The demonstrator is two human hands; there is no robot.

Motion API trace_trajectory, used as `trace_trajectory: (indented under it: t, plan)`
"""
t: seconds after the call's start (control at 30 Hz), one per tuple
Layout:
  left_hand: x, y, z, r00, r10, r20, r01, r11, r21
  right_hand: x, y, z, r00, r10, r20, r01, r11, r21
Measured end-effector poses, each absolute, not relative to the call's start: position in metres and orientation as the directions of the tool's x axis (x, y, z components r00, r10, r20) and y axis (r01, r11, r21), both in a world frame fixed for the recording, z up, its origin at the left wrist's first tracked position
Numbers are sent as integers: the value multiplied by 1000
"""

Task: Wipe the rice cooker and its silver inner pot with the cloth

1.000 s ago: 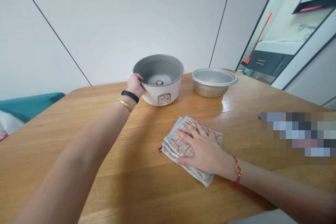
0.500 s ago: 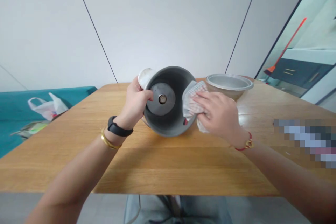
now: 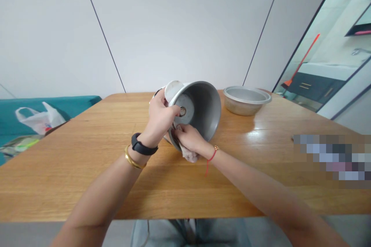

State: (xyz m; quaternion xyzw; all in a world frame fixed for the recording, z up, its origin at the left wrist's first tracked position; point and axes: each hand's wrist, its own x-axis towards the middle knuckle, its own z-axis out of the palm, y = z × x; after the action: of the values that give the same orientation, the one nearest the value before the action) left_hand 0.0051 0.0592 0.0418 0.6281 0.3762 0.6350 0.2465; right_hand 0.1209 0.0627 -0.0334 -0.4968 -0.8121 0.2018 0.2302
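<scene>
Tipped on its side above the table, the rice cooker body [image 3: 207, 104] turns its open mouth toward me. Its grey inside shows a round heating plate [image 3: 185, 102] with a small metal button in the middle. My left hand [image 3: 164, 114] grips the left rim beside a white rounded part [image 3: 173, 90], thumb reaching inside the mouth. At the lower left of the mouth, my right hand [image 3: 188, 137] is closed on a pale cloth [image 3: 189, 155], pressed against the inner wall. Some of the cloth hangs down over the rim. The right fingertips are partly hidden.
A silver metal pot [image 3: 246, 102] stands at the back right of the wooden table [image 3: 101, 185]. A blurred-out patch [image 3: 333, 158] covers something at the right. At the left, a white plastic bag [image 3: 42, 119] rests on a teal sofa [image 3: 84, 102].
My right hand has carried the cloth from the right rim of the cooker body to the lower left of its inside. The body has turned, its mouth now facing more to the right.
</scene>
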Motion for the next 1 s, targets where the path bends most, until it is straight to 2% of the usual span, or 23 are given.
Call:
trace_trajectory:
  t: [0.03, 0.07, 0.1, 0.13, 0.23, 0.3, 0.43, 0.57, 0.63, 0.73, 0.77, 0.83, 0.87, 0.93, 1.0]
  plan:
    - [5, 60, 42, -86, 790, 607, 159, -591, 791, 119, 61, -34, -409, 893, 187, 657, 430, -619]
    - [4, 60, 43, -86, 794, 602, 152, -587, 796, 120, 59, -34, -425, 883, 198, 638, 448, -627]
    - [2, 61, 44, -92, 797, 597, 139, -584, 800, 124, 57, -35, -445, 872, 203, 665, 474, -577]
    - [0, 61, 44, -102, 798, 594, 122, -582, 804, 131, 55, -35, -466, 861, 203, 724, 503, -473]
    - [-7, 62, 46, -143, 790, 596, 92, -589, 803, 164, 60, -33, -529, 814, 241, 833, 552, -34]
    - [-11, 63, 47, -153, 783, 603, 90, -597, 797, 186, 75, -25, -588, 754, 291, 804, 584, 112]
    - [-8, 70, 51, -110, 798, 592, 96, -584, 806, 209, 126, 22, -714, 620, 326, 670, 740, 60]
    - [-5, 75, 53, -135, 815, 564, 105, -554, 826, 210, 157, 73, -823, 509, 252, 524, 851, -6]
    - [-7, 75, 52, -140, 815, 563, 97, -554, 827, 210, 156, 76, -833, 500, 239, 524, 850, 51]
    - [-11, 75, 48, -175, 796, 579, 75, -576, 814, 208, 137, 45, -746, 600, 291, 662, 717, 220]
    - [-12, 74, 46, -194, 787, 585, 67, -585, 809, 205, 128, 29, -710, 638, 299, 702, 673, 231]
    - [-11, 73, 42, -224, 769, 598, 49, -604, 795, 194, 110, 0, -658, 704, 266, 751, 636, 176]
    - [-10, 73, 40, -231, 762, 605, 38, -614, 788, 185, 103, -11, -625, 751, 212, 775, 630, 53]
    - [-7, 71, 37, -234, 752, 616, 15, -631, 776, 161, 91, -26, -586, 801, 123, 731, 588, -347]
    - [-4, 70, 35, -230, 745, 626, -6, -644, 765, 133, 84, -30, -550, 827, 113, 459, 414, -786]
